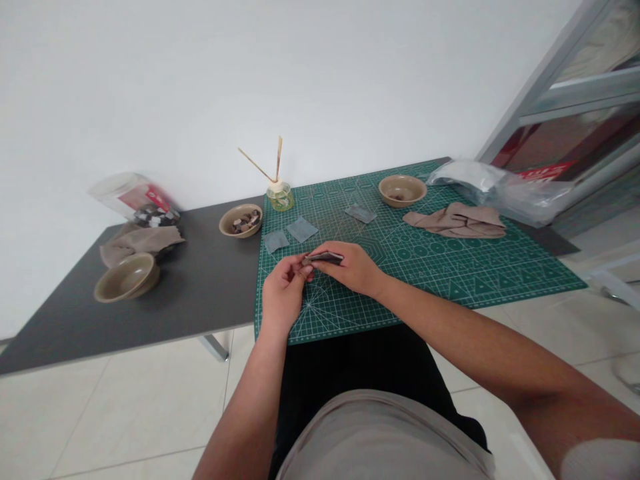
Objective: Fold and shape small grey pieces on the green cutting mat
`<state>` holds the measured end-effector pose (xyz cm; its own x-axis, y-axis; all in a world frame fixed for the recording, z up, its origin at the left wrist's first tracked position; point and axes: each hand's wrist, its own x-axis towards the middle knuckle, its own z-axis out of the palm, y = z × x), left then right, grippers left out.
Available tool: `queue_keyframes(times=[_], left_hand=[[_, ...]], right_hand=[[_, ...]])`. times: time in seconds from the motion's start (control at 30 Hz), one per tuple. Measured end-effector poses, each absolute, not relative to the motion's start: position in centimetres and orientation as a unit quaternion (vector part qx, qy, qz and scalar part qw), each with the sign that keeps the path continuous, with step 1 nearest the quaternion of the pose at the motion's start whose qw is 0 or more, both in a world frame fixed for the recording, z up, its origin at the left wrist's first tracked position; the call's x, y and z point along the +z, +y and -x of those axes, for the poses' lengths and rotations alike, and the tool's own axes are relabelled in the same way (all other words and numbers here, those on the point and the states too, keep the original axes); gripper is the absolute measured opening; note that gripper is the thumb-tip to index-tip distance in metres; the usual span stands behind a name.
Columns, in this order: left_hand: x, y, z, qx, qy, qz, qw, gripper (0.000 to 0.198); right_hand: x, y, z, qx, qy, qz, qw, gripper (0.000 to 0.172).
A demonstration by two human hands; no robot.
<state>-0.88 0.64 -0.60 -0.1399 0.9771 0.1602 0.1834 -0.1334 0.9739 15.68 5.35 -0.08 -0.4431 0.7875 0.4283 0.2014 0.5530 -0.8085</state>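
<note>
A: There it was, a folded dark sheet (324, 257) pinched right over the middle of the cutting mat (500, 283)! The right hand (347, 268) had it from above, fingers (327, 265) nearly closed along its length.

B: And the left hand (283, 293)?

A: Curled in tight at the near end, fingertips (304, 273) on the sheet, with a small brownish bit (305, 262) showing there. Too small to say what it was.

B: Nice and close, that pinch. It gave the sheet little room to slip.

A: Beyond the hands on the mat lay grey squares (302, 229), and a tan bowl (403, 190) sat near a crumpled beige cloth (455, 221).

B: Just off the mat's left edge, another bowl (225, 227) held brown pieces (246, 221), and a jar with sticks (279, 197) stood at the far edge.
</note>
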Motion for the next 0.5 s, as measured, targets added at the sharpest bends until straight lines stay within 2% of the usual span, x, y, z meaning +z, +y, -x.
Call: queue_keyframes(times=[0.2,0.5], left_hand=[[-0.49,0.54,0.79,0.538,0.533,-0.523,0.392,0.015],[-0.66,0.64,0.91,0.521,0.534,-0.539,0.391,0.011]], right_hand=[[-0.21,5.41,-15.65,0.332,-0.786,0.32,0.412,0.006],[-0.27,5.14,-15.76,0.304,-0.804,0.295,0.417,0.011]])
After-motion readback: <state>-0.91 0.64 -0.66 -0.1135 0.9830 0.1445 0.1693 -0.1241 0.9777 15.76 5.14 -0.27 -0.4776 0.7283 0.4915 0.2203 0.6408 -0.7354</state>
